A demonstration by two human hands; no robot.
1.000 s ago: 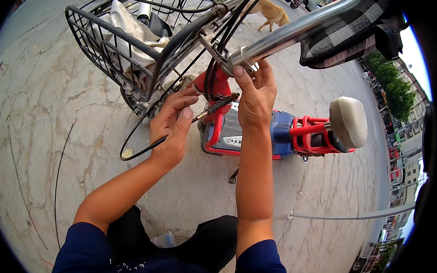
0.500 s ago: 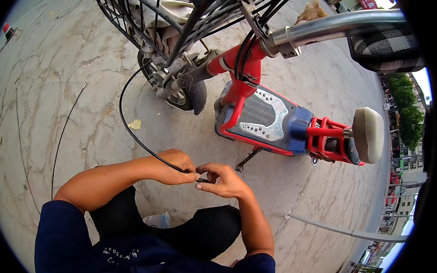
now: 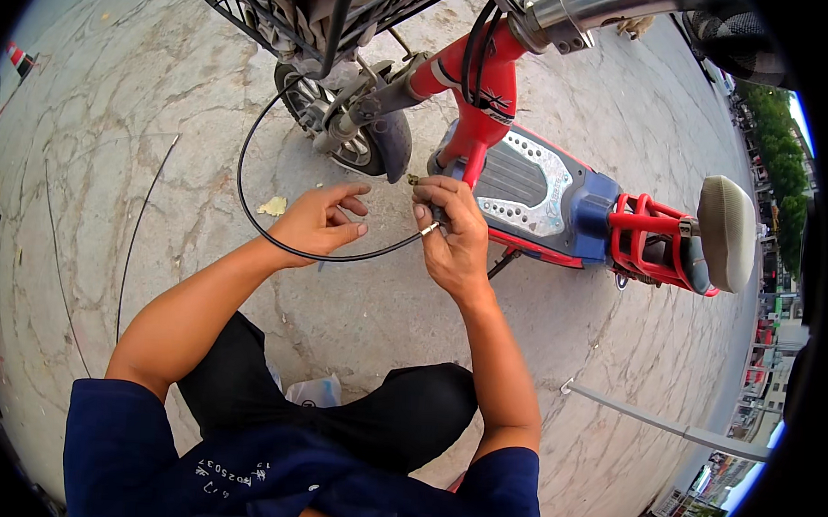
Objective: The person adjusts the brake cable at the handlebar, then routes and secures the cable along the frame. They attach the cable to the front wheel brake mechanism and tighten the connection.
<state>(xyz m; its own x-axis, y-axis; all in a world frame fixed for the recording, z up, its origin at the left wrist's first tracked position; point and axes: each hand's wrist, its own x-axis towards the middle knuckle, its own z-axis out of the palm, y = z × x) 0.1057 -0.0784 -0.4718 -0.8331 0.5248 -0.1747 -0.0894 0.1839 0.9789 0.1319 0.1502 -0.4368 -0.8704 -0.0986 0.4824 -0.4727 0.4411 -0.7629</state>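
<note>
My right hand is closed on the end of a black cable with metal fittings, just in front of the red frame of a scooter. My left hand is open, its fingers curved and apart, beside the loop of cable and left of my right hand. The cable arcs down from near the front wheel. The scooter's footboard lies behind my right hand.
Above is a wire basket holding cloth, and the handlebar. The padded seat is at right. Thin loose cables lie on the cracked pavement, with a cone farther left and a grey pole lower right.
Both hands dropped away from the scooter's frame, then rose again from above my knees. My left hand has released the cable since half a second ago; my right hand now holds it higher up.
</note>
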